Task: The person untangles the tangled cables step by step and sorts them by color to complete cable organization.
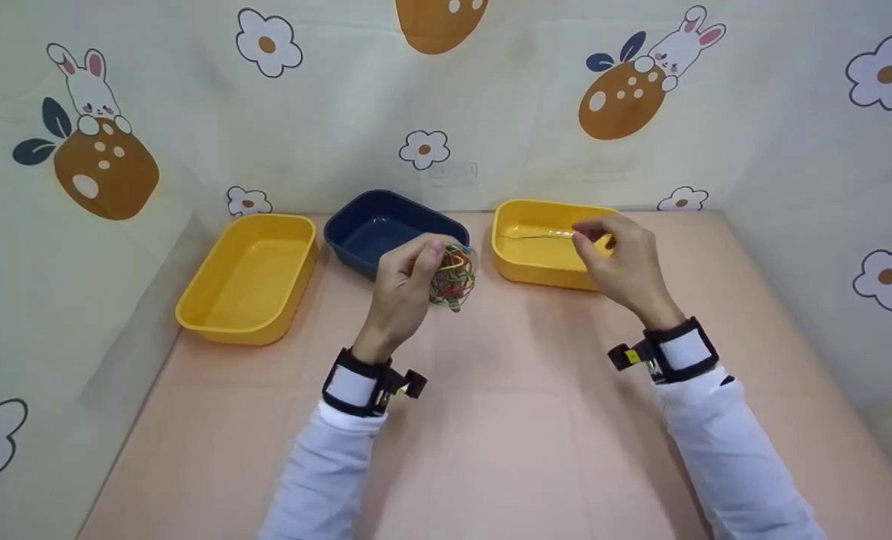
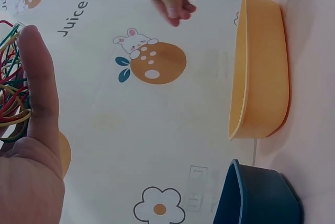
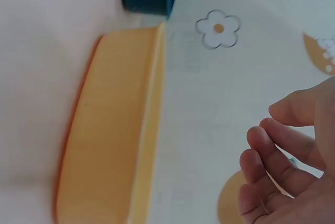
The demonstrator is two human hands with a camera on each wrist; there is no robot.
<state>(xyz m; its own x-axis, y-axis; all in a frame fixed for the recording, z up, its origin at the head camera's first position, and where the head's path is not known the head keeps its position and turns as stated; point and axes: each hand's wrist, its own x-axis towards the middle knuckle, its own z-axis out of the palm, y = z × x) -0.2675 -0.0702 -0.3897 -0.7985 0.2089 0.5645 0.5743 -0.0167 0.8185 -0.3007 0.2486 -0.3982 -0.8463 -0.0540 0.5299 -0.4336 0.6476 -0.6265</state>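
My left hand point(image 1: 404, 285) grips a tangled bunch of coloured rubber bands point(image 1: 453, 279) against its fingers, the thumb laid along it. Red, green and yellow loops point(image 2: 11, 85) stick out beside the thumb in the left wrist view. At the right, my right hand point(image 1: 626, 259) hovers over the right-hand yellow box point(image 1: 543, 276), its fingers loosely bent and nothing visible between them in the right wrist view. A thin greenish strand point(image 1: 532, 237) runs across the inside of that box, ending close to the right fingertips in the head view.
A dark blue box point(image 1: 352, 259) stands just behind my left hand, partly covered by it. Farther left is another yellow box point(image 1: 247, 281). The pink table point(image 1: 506, 420) meets a printed wall covering point(image 1: 506, 97) right behind the boxes.
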